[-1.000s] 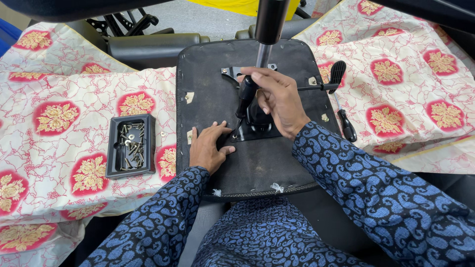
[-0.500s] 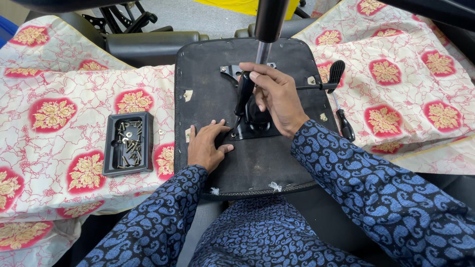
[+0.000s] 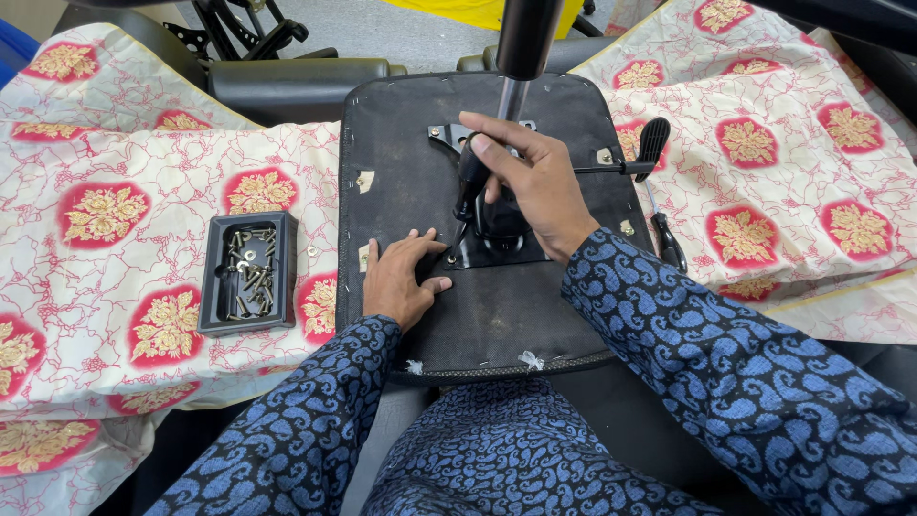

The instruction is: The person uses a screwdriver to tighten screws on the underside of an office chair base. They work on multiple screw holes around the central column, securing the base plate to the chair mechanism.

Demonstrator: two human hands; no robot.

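Right hand (image 3: 535, 186) grips a black tool (image 3: 470, 179), fingers wrapped round it, over the seat (image 3: 401, 143). Left hand (image 3: 401, 277) lies flat on the seat, fingers spread, right of the screw tray (image 3: 212, 277).

A black tray (image 3: 246, 272) of screws (image 3: 250, 270) lay at nine o'clock on the floral cloth (image 3: 115, 210); a screwdriver (image 3: 667, 239) at three.

Bright even light, soft shadows, sharp focus.
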